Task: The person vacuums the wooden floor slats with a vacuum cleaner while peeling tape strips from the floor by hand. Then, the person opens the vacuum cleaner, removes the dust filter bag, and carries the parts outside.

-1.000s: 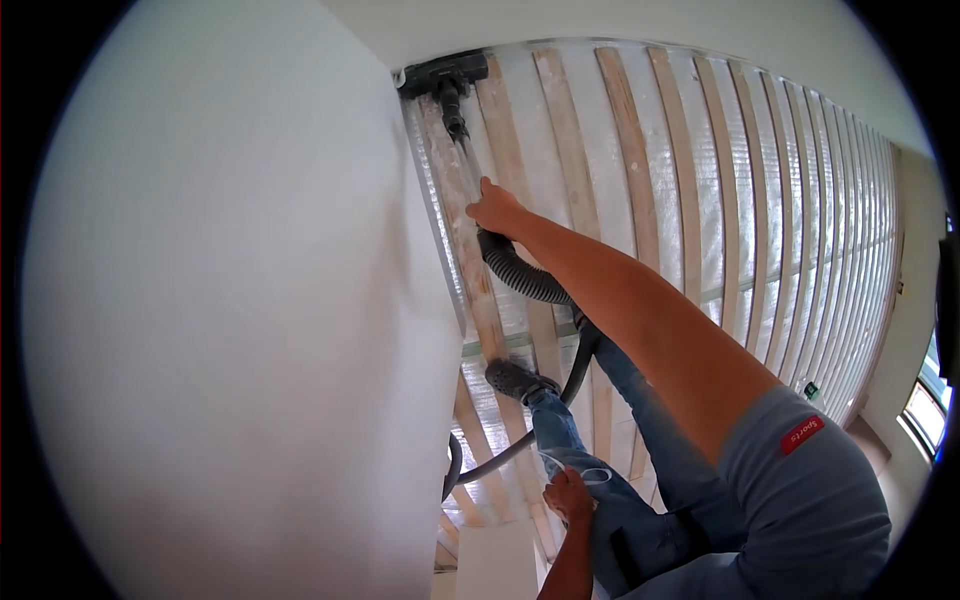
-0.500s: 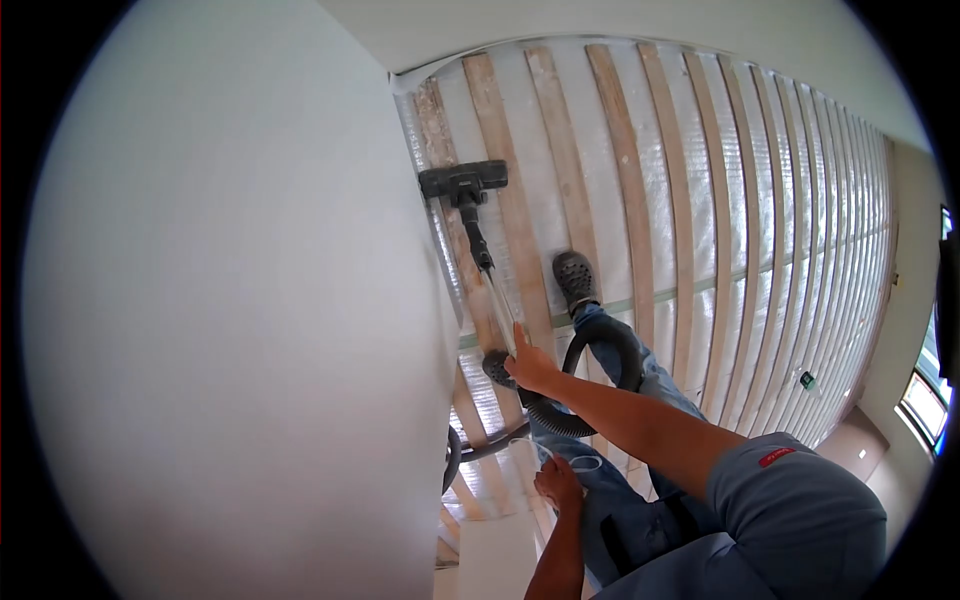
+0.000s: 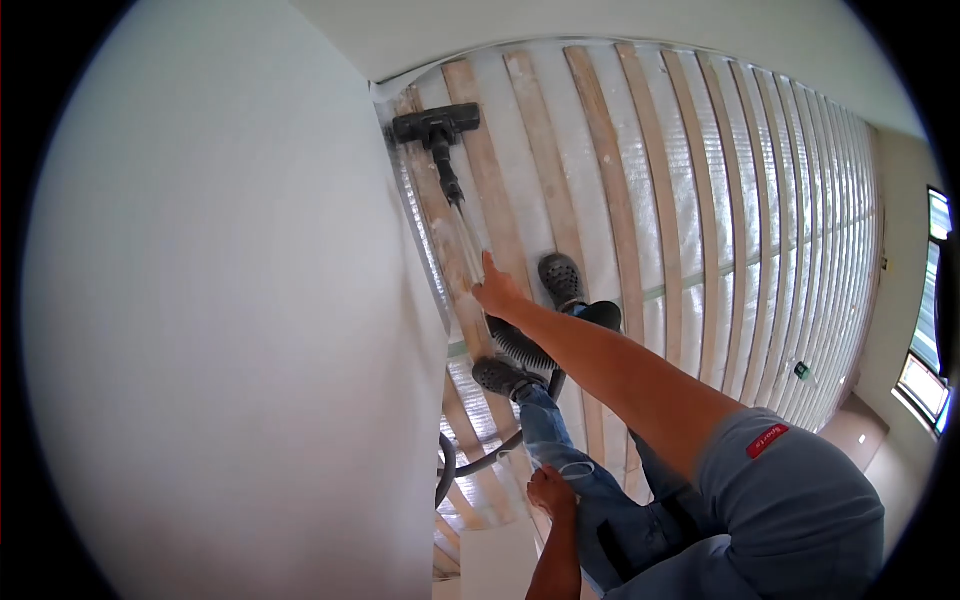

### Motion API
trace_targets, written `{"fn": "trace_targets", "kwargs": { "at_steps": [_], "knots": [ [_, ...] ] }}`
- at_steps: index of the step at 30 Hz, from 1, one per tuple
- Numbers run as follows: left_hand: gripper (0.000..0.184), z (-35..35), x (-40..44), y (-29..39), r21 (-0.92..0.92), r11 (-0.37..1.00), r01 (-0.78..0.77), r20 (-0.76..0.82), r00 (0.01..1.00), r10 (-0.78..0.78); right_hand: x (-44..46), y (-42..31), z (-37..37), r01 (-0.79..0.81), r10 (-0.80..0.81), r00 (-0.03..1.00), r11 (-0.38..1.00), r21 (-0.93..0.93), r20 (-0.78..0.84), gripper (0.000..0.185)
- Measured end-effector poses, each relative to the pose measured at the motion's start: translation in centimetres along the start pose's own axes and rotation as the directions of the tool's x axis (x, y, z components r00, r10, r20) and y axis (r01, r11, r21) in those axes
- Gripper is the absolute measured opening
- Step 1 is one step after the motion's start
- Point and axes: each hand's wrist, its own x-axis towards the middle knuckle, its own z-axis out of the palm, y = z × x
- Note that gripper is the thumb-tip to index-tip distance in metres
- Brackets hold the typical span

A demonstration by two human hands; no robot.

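My right hand (image 3: 500, 293) is closed around the wand (image 3: 467, 232) of a vacuum cleaner, index finger stretched along the tube. At the wand's far end, the black floor head (image 3: 437, 124) rests on the wooden strips close to the wall. A ribbed black hose (image 3: 522, 346) loops down from below that hand. Nearer my body, my left hand (image 3: 552, 494) is closed on a thin white cord (image 3: 577, 468), which makes a small loop above the fingers.
A white wall (image 3: 240, 300) stands close on the left. Wooden battens (image 3: 610, 150) run over silvery foil sheeting on the floor. My dark clogs (image 3: 562, 279) are on it. More hose (image 3: 446, 470) lies by the wall's edge. A small green-and-black object (image 3: 801, 371) sits at right, near a window (image 3: 925, 390).
My right hand has pushed the wand and floor head forward along the wall, toward the corner. The hose has followed. My rear foot shows more clearly, and my left hand still grips the cord.
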Motion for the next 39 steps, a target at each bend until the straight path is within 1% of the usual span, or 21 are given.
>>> {"fn": "trace_targets", "kwargs": {
  "at_steps": [2,4,6,8,10,12,14,16,18,19,20,22,24,26,29,31,34,36,37,38,39],
  "knots": [
    [0.039,-0.3,-0.4,-0.2,-0.016,0.999,0.045,0.024,0.999,-0.045,3.9,-2.7,-3.4,0.028,-0.033,0.997,0.997,-0.068,-0.076,0.081],
    [0.039,-0.1,-0.4,-0.4,-0.012,1.000,0.025,0.009,1.000,-0.025,7.3,-4.0,-7.2,0.089,-0.088,0.993,0.996,0.008,-0.076,0.064],
    [0.038,0.3,-0.8,-1.0,-0.010,1.000,0.002,-0.016,1.000,-0.002,8.7,-4.0,-10.2,0.157,-0.160,0.982,0.987,-0.040,-0.099,0.048],
    [0.037,0.6,0.0,-1.4,-0.012,1.000,0.016,0.020,1.000,-0.016,7.9,-1.8,-11.8,0.244,-0.250,0.950,0.968,-0.054,-0.185,0.047],
    [0.037,-0.1,0.4,-0.7,-0.019,1.000,0.025,0.006,1.000,-0.025,4.8,0.5,-13.4,0.065,-0.063,0.998,0.994,0.083,-0.027,0.049],
    [0.037,-0.6,-0.3,-0.4,-0.032,0.999,0.026,0.022,0.999,-0.026,1.5,5.6,-12.5,0.029,-0.023,0.997,0.997,0.075,-0.074,0.052],
    [0.039,-0.2,0.1,0.1,-0.013,0.995,0.101,0.037,0.994,-0.101,-2.2,11.2,-11.4,0.036,-0.034,0.990,0.999,0.010,-0.134,0.056],
    [0.041,0.0,0.2,0.1,-0.005,0.997,0.075,0.027,0.997,-0.075,-7.3,14.6,-11.0,-0.060,0.057,0.991,0.998,-0.025,-0.120,0.060],
    [0.041,-0.3,0.3,0.1,-0.022,0.997,0.078,0.056,0.996,-0.076,-12.4,16.3,-11.9,-0.157,0.155,0.987,0.985,-0.072,-0.033,0.063],
    [0.041,-0.2,0.4,0.0,-0.027,0.997,0.071,0.059,0.996,-0.069,-13.6,17.9,-11.9,-0.138,0.131,0.989,0.984,-0.112,-0.065,0.064],
    [0.040,-0.3,0.6,0.1,-0.016,0.997,0.069,0.056,0.996,-0.068,-14.1,17.8,-12.3,-0.117,0.103,0.990,0.981,-0.155,-0.095,0.065],
    [0.040,-0.2,0.5,0.4,-0.008,0.997,0.074,0.063,0.995,-0.073,-14.0,17.6,-12.7,-0.130,0.118,0.989,0.980,-0.152,-0.084,0.066],
    [0.041,-1.0,0.6,1.4,-0.007,0.998,0.060,0.037,0.998,-0.059,-12.4,17.4,-12.7,-0.080,0.055,0.991,0.976,-0.205,-0.121,0.063],
    [0.041,-1.1,0.6,1.6,-0.001,1.000,0.016,0.018,1.000,-0.015,-10.6,13.2,-14.3,-0.126,0.110,0.989,0.976,-0.178,-0.098,0.059],
    [0.041,-0.5,0.9,0.6,0.027,1.000,0.009,0.011,1.000,-0.009,-7.1,11.7,-15.8,-0.069,0.060,0.993,0.993,-0.096,-0.098,0.056],
    [0.041,0.0,0.9,0.3,0.009,0.999,-0.032,0.013,0.999,0.032,-6.0,11.8,-16.7,-0.011,-0.012,0.990,0.987,-0.162,-0.144,0.058],
    [0.037,0.2,0.7,0.5,0.042,0.999,0.001,0.038,0.999,-0.002,-9.2,13.1,-17.5,-0.060,0.034,0.991,0.979,-0.197,-0.132,0.062],
    [0.037,0.3,1.0,0.6,0.043,0.999,0.003,0.060,0.998,-0.006,-11.9,16.7,-16.6,-0.080,0.043,0.989,0.962,-0.263,-0.141,0.064],
    [0.038,0.3,1.0,0.7,0.050,0.999,0.005,0.081,0.997,-0.009,-13.5,17.8,-16.6,-0.182,0.170,0.983,0.960,-0.211,-0.075,0.064],
    [0.038,0.2,1.0,0.9,0.049,0.999,0.010,0.082,0.997,-0.014,-14.5,20.5,-15.6,-0.182,0.153,0.981,0.940,-0.287,-0.121,0.065],
    [0.038,0.2,1.0,1.0,0.055,0.998,-0.021,0.060,0.998,0.017,-16.3,21.3,-15.4,-0.260,0.246,0.965,0.938,-0.230,-0.091,0.067]
  ]
}}
